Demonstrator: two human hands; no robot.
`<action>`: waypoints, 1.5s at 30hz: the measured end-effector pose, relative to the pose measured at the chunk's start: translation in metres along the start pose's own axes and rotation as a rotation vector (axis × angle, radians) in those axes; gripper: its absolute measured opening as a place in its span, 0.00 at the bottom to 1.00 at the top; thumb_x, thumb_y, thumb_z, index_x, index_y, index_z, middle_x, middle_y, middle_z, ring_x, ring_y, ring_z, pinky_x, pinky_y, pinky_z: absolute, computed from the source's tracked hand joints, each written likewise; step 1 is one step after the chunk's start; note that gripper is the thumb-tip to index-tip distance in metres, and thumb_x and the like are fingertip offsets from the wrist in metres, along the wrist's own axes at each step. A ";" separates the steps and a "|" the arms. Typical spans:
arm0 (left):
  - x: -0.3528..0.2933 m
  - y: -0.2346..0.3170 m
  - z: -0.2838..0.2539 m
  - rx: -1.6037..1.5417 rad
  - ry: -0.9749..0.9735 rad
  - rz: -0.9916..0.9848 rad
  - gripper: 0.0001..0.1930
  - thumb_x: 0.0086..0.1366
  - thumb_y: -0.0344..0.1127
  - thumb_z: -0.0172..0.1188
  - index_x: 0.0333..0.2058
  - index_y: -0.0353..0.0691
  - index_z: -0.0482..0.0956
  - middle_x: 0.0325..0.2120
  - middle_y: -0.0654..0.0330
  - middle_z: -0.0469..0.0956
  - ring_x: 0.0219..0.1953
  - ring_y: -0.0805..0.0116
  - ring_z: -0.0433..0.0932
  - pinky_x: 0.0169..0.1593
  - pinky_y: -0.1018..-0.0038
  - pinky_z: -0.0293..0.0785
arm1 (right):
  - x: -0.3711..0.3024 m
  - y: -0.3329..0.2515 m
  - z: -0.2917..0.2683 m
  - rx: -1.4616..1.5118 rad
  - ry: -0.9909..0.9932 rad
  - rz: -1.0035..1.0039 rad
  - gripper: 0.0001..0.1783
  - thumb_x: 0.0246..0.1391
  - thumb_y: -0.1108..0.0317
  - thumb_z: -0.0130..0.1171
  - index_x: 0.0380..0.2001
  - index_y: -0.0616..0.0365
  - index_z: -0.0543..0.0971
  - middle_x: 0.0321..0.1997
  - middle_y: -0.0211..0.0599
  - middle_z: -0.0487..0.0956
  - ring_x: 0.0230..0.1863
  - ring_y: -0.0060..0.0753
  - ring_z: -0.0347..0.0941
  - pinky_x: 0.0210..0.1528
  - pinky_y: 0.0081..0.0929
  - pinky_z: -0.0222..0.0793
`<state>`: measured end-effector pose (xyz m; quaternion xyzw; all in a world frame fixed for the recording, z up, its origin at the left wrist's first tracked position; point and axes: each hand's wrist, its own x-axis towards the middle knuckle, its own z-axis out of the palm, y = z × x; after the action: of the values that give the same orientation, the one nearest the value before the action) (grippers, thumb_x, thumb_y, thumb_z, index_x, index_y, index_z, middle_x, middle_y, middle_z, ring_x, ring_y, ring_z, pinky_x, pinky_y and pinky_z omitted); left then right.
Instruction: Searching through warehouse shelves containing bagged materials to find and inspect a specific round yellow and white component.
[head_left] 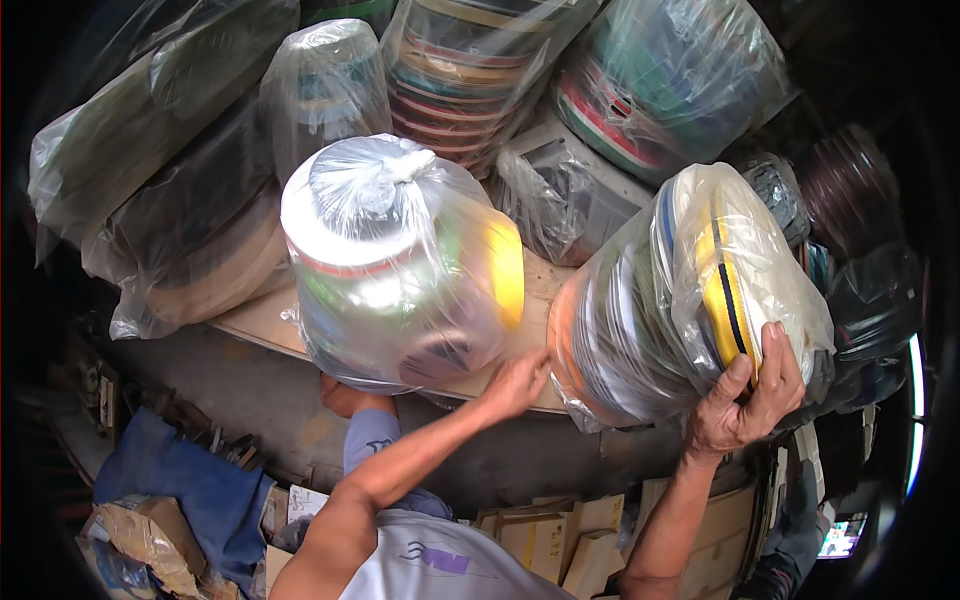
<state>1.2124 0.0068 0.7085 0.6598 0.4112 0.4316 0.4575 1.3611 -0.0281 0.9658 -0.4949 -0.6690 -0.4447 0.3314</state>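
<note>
A clear plastic bag of webbing rolls [630, 300], stacked in white, grey and orange layers, leans to the right on a wooden board. A yellow band with a black stripe shows at its upper end. My right hand [745, 405] holds that end, thumb and bent fingers against the plastic. At the bag's lower left edge my left hand [518, 385] is closed, its fingertips by the plastic; what they pinch is hidden. Just left of it stands a knotted clear bag [390, 290] with shiny white, green and yellow rolls inside.
Behind stand more plastic-wrapped stacks of rolls [460, 90] and a grey box [570, 185]. Wrapped bundles [180, 200] crowd the left. The wooden board [270, 320] has a front edge near my forearms. Cardboard pieces [540, 540] and blue cloth [185, 490] lie below.
</note>
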 end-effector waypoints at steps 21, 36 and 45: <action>-0.112 -0.018 -0.042 0.117 -0.256 -0.110 0.09 0.64 0.30 0.52 0.42 0.34 0.75 0.35 0.48 0.79 0.37 0.47 0.78 0.41 0.59 0.74 | 0.009 -0.006 0.005 0.027 0.022 0.125 0.15 0.67 0.67 0.44 0.44 0.64 0.78 0.45 0.43 0.82 0.47 0.43 0.74 0.54 0.36 0.62; -0.097 0.031 -0.034 0.092 -0.312 0.074 0.09 0.64 0.29 0.54 0.41 0.34 0.77 0.33 0.49 0.79 0.34 0.48 0.79 0.39 0.61 0.74 | 0.014 -0.005 -0.013 0.419 -0.034 0.476 0.08 0.65 0.68 0.49 0.35 0.62 0.73 0.47 0.44 0.81 0.50 0.40 0.73 0.54 0.33 0.65; -0.004 0.181 -0.070 -0.042 -0.002 0.477 0.07 0.62 0.24 0.57 0.40 0.33 0.79 0.27 0.55 0.78 0.28 0.65 0.79 0.32 0.73 0.72 | 0.021 0.012 -0.035 0.741 -0.219 0.559 0.07 0.66 0.69 0.48 0.38 0.63 0.71 0.51 0.48 0.79 0.53 0.35 0.72 0.57 0.31 0.65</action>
<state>1.1718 -0.0234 0.8958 0.7291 0.2340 0.5352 0.3567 1.3668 -0.0513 1.0011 -0.5483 -0.6548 -0.0152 0.5199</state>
